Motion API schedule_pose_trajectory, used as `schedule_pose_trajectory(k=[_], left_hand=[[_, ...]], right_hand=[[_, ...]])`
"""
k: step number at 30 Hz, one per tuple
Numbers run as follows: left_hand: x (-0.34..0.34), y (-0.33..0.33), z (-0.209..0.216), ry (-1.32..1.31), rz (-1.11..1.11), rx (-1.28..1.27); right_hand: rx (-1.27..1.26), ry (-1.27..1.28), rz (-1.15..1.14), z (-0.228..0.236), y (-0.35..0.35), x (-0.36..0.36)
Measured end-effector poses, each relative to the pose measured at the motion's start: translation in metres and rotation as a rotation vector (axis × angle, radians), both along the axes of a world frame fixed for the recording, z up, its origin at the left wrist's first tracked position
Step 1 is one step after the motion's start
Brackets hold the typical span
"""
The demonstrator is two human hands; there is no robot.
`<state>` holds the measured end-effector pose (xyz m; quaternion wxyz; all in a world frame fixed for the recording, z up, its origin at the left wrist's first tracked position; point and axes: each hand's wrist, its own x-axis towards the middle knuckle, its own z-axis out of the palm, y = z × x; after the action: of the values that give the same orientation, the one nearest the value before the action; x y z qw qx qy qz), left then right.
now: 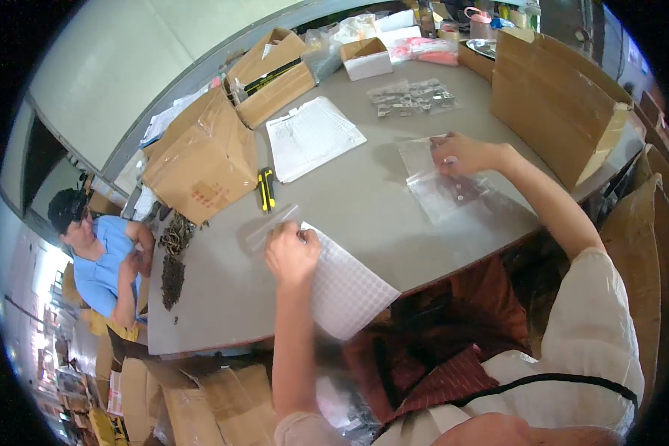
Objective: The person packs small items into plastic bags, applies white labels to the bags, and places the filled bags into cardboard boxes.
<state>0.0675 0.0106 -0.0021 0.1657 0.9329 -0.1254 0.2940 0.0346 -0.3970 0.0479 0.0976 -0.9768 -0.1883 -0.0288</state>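
Observation:
My left hand (293,254) is closed on the upper corner of a white label sheet (353,286), marked in a fine grid, which hangs past the table's front edge. A clear plastic bag (273,227) shows just beyond those fingers; whether they grip it too I cannot tell. Over to the right, the bent fingers of my right hand (464,154) pinch at a clear zip bag (419,154) on the table. Another clear zip bag (446,199) lies just in front of that hand. Farther back rest clear bags with small metal parts (412,97).
A yellow-and-black utility knife (266,189) lies near a stack of papers (312,137). Cardboard boxes stand at left (204,160) and right (557,100). Small dark parts (172,279) are heaped at the left edge, by a seated person in blue (104,260). A small white box (366,59) sits behind.

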Motion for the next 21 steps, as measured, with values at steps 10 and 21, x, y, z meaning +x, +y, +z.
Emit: schedule_pose_trajectory(k=[10, 21], left_hand=[[0.009, 0.008, -0.005, -0.010, -0.041, 0.019], [0.023, 0.015, -0.024, 0.077, -0.104, -0.027]], right_hand=[[0.236, -0.064, -0.279, -0.033, -0.034, 0.059], [0.303, -0.305, -0.402, 0.086, -0.070, -0.060]])
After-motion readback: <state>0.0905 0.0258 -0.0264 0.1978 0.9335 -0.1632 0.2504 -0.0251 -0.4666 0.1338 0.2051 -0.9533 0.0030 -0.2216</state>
